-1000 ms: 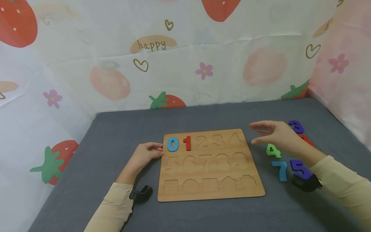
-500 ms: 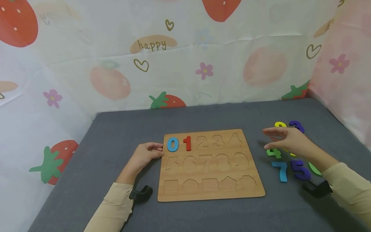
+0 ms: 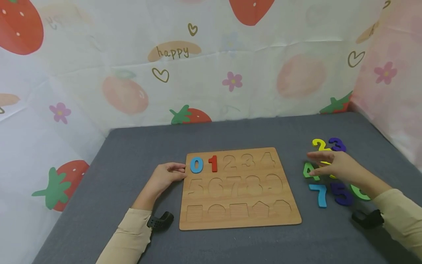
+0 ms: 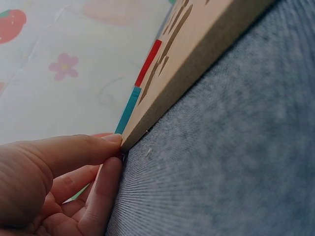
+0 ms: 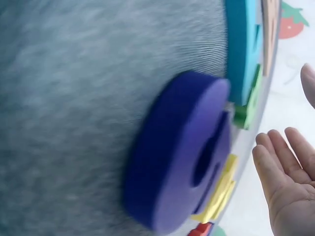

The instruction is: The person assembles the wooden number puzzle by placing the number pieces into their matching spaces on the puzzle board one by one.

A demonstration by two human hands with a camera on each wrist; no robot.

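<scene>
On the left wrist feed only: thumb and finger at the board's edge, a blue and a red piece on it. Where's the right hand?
Observer: In the head view the right hand is off to the right of the board, at the green 4. Whether it touches the 4, I can't tell.

Operator: Anything in its grasp?

Observer: Nothing that shows. The right wrist view has its fingers extended, the thumb apart from them.

Operator: OK. Which numerals are my blue and red pieces?

Observer: A blue 0 and a red 1, per the head view.
</scene>
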